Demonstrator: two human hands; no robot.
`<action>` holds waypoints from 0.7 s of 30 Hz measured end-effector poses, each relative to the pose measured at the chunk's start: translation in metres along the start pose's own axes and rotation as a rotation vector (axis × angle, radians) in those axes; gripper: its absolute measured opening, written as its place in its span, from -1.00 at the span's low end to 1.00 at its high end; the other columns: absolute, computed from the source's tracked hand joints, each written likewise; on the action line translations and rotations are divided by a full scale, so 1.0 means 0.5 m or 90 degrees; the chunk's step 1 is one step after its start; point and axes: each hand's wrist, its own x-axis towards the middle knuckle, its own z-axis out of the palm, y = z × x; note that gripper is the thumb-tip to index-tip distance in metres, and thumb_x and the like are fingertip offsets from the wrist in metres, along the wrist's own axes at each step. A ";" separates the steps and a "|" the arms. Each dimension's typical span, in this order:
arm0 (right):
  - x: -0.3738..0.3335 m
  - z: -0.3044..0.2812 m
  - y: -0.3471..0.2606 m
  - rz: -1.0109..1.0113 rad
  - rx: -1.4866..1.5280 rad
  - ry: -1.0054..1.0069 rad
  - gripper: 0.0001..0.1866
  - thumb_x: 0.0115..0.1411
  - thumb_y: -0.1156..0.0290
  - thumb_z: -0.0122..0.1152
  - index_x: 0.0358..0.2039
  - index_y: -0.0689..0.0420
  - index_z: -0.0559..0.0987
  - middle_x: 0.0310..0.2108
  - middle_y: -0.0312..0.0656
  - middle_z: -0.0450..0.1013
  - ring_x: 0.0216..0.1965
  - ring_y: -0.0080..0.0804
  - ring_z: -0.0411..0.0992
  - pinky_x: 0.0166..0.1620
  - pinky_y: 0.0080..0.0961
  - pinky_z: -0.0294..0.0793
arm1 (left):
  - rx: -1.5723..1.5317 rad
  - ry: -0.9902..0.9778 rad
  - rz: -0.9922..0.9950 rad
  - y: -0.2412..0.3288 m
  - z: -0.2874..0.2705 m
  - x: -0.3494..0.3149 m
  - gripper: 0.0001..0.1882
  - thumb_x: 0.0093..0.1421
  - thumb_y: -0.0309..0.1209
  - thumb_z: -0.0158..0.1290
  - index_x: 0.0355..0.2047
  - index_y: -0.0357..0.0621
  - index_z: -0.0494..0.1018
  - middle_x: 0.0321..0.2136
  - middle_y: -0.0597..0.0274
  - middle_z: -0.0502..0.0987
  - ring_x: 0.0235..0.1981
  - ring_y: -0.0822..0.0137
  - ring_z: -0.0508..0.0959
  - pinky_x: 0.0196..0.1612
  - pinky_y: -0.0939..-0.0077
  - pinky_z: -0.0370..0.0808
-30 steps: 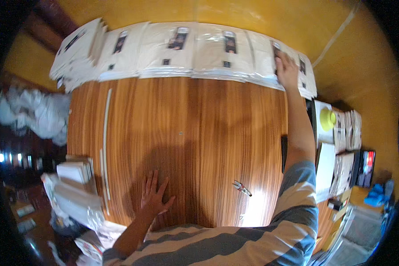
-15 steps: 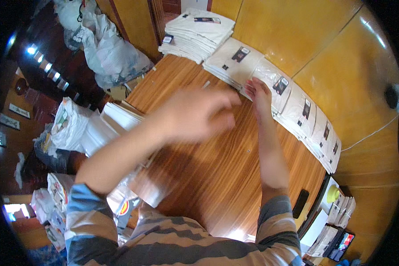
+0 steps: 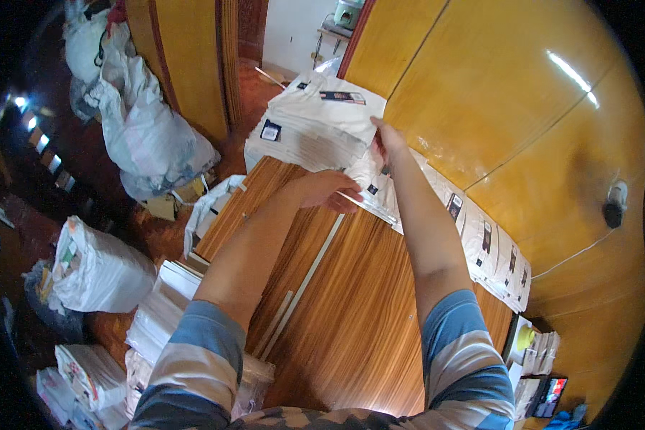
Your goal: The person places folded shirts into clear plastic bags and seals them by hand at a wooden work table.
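Observation:
A tall stack of folded white garments [image 3: 322, 118] with dark tags stands at the far end of the wooden table. Beside its right side lies a lower pile of white garment packs [image 3: 371, 188] in clear plastic, partly hidden by my arms. My left hand [image 3: 328, 190] is at the near edge of this pile, its fingers curled around a white edge. At the pile's far side, by the tall stack's corner, my right hand [image 3: 385, 142] has its fingers bent around the packs. Its fingertips are partly hidden.
More tagged white packs [image 3: 486, 240] run in a row along the yellow wall panel [image 3: 494, 93]. Left of the wooden table [image 3: 358, 308] stand a full white sack [image 3: 97, 269] and larger stuffed bags [image 3: 147, 136]. A tablet-like screen [image 3: 554, 396] lies at lower right.
Both hands have moved away from me to the pile beside the tall stack and closed on it. The view has shifted, showing more of the doorway and floor.

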 end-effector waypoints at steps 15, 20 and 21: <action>-0.218 0.053 -0.083 -0.020 0.065 0.106 -0.55 0.25 0.36 0.46 -0.01 0.41 0.52 -0.20 0.04 0.61 -0.33 -0.18 0.61 -0.37 -0.21 0.60 | -0.537 0.088 0.496 -0.030 0.052 0.277 -0.26 0.42 0.22 -0.23 0.34 -0.07 0.35 0.37 0.00 0.36 0.38 -0.09 0.33 0.45 -0.13 0.23; -0.424 -0.080 0.070 -0.055 0.062 0.193 -0.54 0.28 0.50 0.42 0.09 0.44 0.47 0.01 0.07 0.60 -0.02 -0.19 0.62 0.03 -0.37 0.65 | -0.728 -0.142 0.692 -0.133 0.142 0.242 -0.19 0.37 0.29 -0.15 0.38 -0.04 0.32 0.30 0.08 0.45 0.30 -0.02 0.43 0.38 -0.12 0.35; -0.475 -0.118 0.101 -0.052 0.069 0.190 -0.52 0.28 0.47 0.43 0.11 0.43 0.47 0.02 0.06 0.60 -0.01 -0.22 0.61 0.04 -0.38 0.62 | -0.749 -0.095 0.671 -0.171 0.173 0.217 -0.20 0.37 0.28 -0.14 0.37 -0.04 0.33 0.29 0.09 0.46 0.29 -0.01 0.44 0.36 -0.11 0.36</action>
